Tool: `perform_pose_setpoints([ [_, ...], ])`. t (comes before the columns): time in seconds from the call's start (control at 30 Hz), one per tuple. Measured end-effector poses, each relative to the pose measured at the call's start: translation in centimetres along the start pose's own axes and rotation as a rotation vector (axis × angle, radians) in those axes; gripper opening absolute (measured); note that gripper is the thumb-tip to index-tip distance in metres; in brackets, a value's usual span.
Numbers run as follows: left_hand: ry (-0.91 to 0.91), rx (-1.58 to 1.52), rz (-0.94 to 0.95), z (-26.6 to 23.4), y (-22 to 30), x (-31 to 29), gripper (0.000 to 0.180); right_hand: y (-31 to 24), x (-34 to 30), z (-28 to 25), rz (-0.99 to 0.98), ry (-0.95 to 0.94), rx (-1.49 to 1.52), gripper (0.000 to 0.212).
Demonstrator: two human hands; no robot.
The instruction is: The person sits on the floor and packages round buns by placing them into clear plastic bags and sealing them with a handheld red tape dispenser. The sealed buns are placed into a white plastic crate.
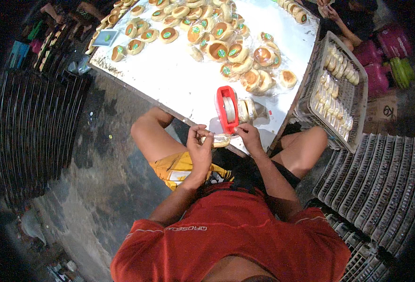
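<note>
In my left hand (pixel 199 149) is a small pale bun in clear wrap (pixel 222 140), gripped between thumb and fingers at the table's near edge. Just right of it, my right hand (pixel 251 139) is closed in a pinch at the near end of a red tape dispenser (pixel 221 105). What the pinch holds is too small to make out. A whitish tape roll (pixel 229 109) sits inside the dispenser. Against the dispenser's right side stand a few wrapped buns (pixel 247 108) in a row.
Many round brown-topped buns (pixel 218 50), several with green labels, cover the far part of the white table (pixel 155 80). A grey crate (pixel 306 101) of wrapped buns stands at right. Dark stacked trays (pixel 43 136) and grey stacked crates (pixel 372 183) flank me. Another person's hand (pixel 330 11) shows far right.
</note>
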State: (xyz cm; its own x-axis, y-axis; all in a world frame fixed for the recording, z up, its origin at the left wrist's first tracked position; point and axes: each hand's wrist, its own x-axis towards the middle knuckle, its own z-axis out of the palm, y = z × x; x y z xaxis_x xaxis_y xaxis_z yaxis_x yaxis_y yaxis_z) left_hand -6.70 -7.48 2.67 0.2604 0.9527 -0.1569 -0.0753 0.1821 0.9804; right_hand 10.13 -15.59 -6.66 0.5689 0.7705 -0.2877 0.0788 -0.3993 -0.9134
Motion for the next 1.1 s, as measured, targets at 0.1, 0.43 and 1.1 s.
perform_pose_setpoints([
  [0.1, -0.013, 0.055, 0.07, -0.9, -0.8, 1.0, 0.019, -1.0, -0.6, 0.2, -0.043, -0.004, -0.098, 0.025],
  [0.43, 0.014, 0.191, 0.14, -0.8, -2.5, 2.1, 0.018, -3.1, -3.8, -0.4, -0.084, -0.1, -0.107, 0.017],
  [1.1, -0.459, 0.339, 0.415, 9.3, -1.7, 5.7, 0.021, -5.7, 0.5, -2.3, -0.181, 0.359, 0.503, 0.05],
])
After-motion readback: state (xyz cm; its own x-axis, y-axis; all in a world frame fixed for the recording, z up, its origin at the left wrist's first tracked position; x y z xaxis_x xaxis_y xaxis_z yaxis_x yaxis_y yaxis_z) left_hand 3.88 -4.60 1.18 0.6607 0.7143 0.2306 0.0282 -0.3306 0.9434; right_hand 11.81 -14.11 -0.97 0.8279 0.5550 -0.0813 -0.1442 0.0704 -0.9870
